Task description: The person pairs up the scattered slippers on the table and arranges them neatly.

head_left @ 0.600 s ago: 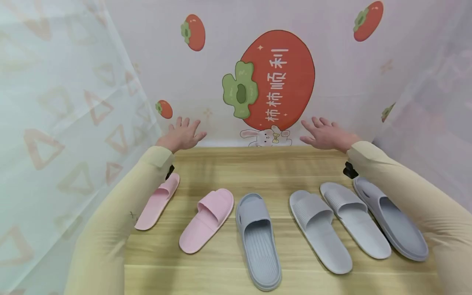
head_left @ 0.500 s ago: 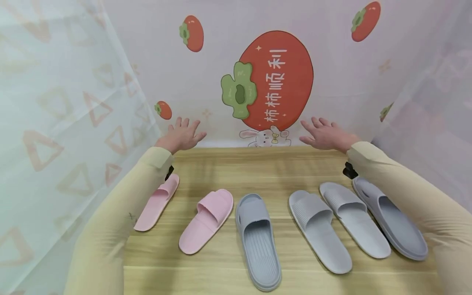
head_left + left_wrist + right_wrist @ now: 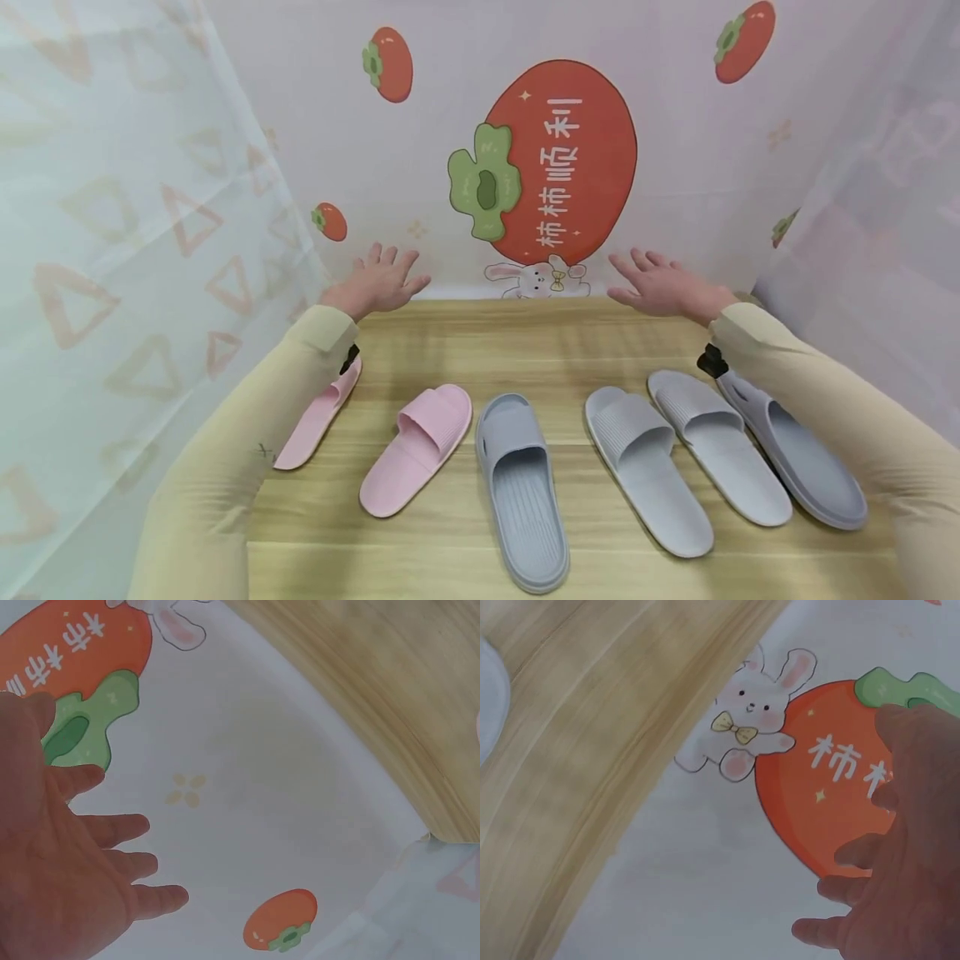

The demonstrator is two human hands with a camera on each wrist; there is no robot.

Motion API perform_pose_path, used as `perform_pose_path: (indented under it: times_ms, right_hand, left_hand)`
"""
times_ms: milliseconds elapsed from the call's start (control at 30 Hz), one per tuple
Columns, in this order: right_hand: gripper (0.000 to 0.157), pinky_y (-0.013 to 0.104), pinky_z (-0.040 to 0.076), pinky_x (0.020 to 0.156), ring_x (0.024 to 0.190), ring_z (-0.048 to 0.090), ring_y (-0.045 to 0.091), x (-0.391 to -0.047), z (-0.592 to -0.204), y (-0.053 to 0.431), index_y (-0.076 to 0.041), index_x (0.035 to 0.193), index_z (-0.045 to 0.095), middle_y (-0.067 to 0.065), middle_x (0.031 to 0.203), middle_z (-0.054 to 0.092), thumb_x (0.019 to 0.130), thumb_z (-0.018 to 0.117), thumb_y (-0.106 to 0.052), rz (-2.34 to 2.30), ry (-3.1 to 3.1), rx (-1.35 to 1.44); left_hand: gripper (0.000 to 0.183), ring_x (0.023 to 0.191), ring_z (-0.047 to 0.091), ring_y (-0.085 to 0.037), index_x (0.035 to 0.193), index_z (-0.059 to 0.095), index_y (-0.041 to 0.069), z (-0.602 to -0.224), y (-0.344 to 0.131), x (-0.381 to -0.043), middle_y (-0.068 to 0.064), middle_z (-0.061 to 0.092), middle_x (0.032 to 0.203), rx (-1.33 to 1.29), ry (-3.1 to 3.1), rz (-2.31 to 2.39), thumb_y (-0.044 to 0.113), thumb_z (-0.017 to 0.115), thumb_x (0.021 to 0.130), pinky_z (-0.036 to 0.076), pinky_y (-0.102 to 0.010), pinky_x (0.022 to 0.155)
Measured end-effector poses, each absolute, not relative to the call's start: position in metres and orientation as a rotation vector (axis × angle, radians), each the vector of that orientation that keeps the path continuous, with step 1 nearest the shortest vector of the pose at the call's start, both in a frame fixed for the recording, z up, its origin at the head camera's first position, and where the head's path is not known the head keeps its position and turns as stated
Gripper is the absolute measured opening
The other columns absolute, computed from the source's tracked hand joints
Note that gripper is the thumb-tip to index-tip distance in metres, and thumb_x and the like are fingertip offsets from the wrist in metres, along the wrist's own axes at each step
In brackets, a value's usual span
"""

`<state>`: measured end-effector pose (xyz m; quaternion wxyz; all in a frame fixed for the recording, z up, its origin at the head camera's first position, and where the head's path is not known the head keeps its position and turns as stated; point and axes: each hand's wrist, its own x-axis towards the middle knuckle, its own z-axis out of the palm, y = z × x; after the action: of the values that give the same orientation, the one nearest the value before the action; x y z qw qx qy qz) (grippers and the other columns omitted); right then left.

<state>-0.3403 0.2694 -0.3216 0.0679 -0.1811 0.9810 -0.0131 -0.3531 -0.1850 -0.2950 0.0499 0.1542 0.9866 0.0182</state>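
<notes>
Wooden tabletop [image 3: 480,342], six slippers [image 3: 527,504], persimmon-print backdrop [image 3: 420,158], pale side sheets [image 3: 135,250]

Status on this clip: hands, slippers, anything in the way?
Left hand and right hand open, holding nothing. Two pink slippers, four gray slippers, on wood-grain surface. Left sleeve and right sleeve partly block the outermost slippers from the head camera.

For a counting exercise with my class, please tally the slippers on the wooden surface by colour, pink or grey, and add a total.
Pink slippers: 2
Grey slippers: 4
Total: 6
</notes>
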Motion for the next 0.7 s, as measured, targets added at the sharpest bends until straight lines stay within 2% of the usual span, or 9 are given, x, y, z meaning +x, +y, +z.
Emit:
perform_pose_path:
  times_ms: [167,433,700]
  right_hand:
    - [0.076,0.071,0.017,0.112,0.144,0.013,0.056,-0.335,-0.327,0.256,-0.012,0.159,0.008,0.031,0.160,0.009,0.101,0.035,-0.055,-0.073,2.959,-0.602]
    - [0.074,0.069,0.024,0.110,0.144,0.015,0.055,-0.322,-0.330,0.230,-0.012,0.158,0.012,0.032,0.160,0.011,0.102,0.042,-0.048,-0.189,2.963,-0.696]
    - [0.075,0.063,0.022,0.115,0.144,0.015,0.054,-0.316,-0.338,0.214,-0.007,0.158,0.011,0.028,0.161,0.012,0.102,0.046,-0.044,-0.284,2.976,-0.748]
  left_hand:
    - [0.069,0.149,0.001,-0.049,0.157,0.018,0.015,-0.297,-0.181,-0.345,-0.026,0.015,0.160,0.496,3.008,0.064,0.055,0.030,0.102,0.009,-0.071,0.114]
    - [0.068,0.148,0.005,-0.049,0.156,0.021,0.015,-0.303,-0.182,-0.338,-0.026,0.020,0.159,0.524,3.028,0.078,0.054,0.032,0.102,0.011,-0.071,0.113]
    - [0.064,0.147,0.014,-0.048,0.153,0.027,0.011,-0.308,-0.194,-0.333,-0.026,0.029,0.155,0.572,3.068,0.145,0.049,0.034,0.103,0.017,-0.070,0.112]
